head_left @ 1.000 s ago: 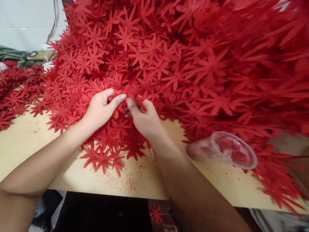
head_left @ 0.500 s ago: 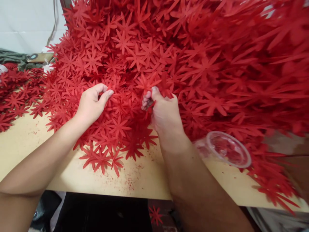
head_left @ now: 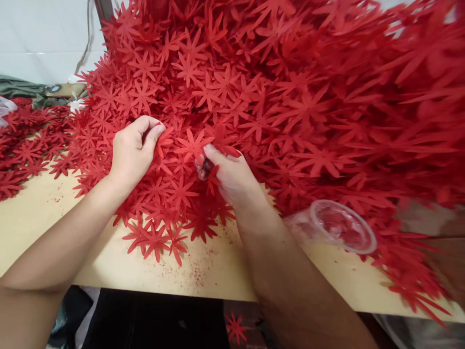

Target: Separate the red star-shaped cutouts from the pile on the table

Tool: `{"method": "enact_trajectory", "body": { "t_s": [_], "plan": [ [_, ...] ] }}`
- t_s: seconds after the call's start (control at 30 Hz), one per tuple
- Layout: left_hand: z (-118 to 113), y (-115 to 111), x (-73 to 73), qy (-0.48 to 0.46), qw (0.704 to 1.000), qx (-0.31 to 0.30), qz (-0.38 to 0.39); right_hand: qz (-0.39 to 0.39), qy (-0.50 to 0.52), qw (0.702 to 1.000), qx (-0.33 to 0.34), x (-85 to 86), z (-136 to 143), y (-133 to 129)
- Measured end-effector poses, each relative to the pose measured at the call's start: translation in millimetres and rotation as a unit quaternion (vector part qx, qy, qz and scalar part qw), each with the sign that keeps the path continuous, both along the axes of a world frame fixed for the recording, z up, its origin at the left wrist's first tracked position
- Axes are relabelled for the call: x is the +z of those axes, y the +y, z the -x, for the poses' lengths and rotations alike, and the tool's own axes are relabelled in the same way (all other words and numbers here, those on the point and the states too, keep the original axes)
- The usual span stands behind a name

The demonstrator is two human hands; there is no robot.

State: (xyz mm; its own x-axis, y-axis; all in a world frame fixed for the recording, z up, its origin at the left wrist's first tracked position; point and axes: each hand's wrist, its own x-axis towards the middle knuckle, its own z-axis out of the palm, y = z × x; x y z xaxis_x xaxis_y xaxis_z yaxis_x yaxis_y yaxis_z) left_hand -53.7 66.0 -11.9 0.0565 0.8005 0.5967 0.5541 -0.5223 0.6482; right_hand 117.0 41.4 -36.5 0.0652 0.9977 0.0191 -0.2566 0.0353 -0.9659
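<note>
A large heap of red star-shaped petal pieces (head_left: 232,82) covers the back of a pale wooden table (head_left: 116,271). My left hand (head_left: 134,145) pinches the tip of a red piece (head_left: 165,140) between thumb and index finger, at the heap's front left. To its right, my right hand (head_left: 225,169) is closed on red pieces, with one red flower piece (head_left: 194,144) spread out flat at the thumb tip. More red petals stick out around its fingers, which are partly hidden. The two hands are apart.
A clear plastic cup (head_left: 341,228) lies on its side at the right. Smaller red pieces (head_left: 22,150) spread at the far left, near green cloth (head_left: 22,87). One red piece (head_left: 236,327) lies below the table edge. Brown cardboard (head_left: 446,242) shows at the right.
My right hand has moved left, closer to my left hand, with its red pieces. My left hand has shifted slightly left and up, and a red piece now shows at its fingertips.
</note>
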Motion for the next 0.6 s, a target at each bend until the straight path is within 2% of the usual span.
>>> {"method": "enact_trajectory", "body": {
  "t_s": [0.3, 0.5, 0.6],
  "plan": [
    [-6.1, 7.2, -4.2, -0.112, 0.983, -0.095, 0.109, -0.034, -0.01, 0.999, 0.01, -2.2, -0.2, 0.7],
    [-4.6, 6.4, -5.3, -0.098, 0.99, -0.048, 0.088, -0.012, -0.013, 0.999, 0.03, -1.6, -1.2, 0.2],
    [-3.2, 5.7, -3.9, -0.076, 0.992, -0.043, 0.093, -0.03, -0.011, 0.999, 0.012, -1.5, -2.2, 0.3]
  ]
}}
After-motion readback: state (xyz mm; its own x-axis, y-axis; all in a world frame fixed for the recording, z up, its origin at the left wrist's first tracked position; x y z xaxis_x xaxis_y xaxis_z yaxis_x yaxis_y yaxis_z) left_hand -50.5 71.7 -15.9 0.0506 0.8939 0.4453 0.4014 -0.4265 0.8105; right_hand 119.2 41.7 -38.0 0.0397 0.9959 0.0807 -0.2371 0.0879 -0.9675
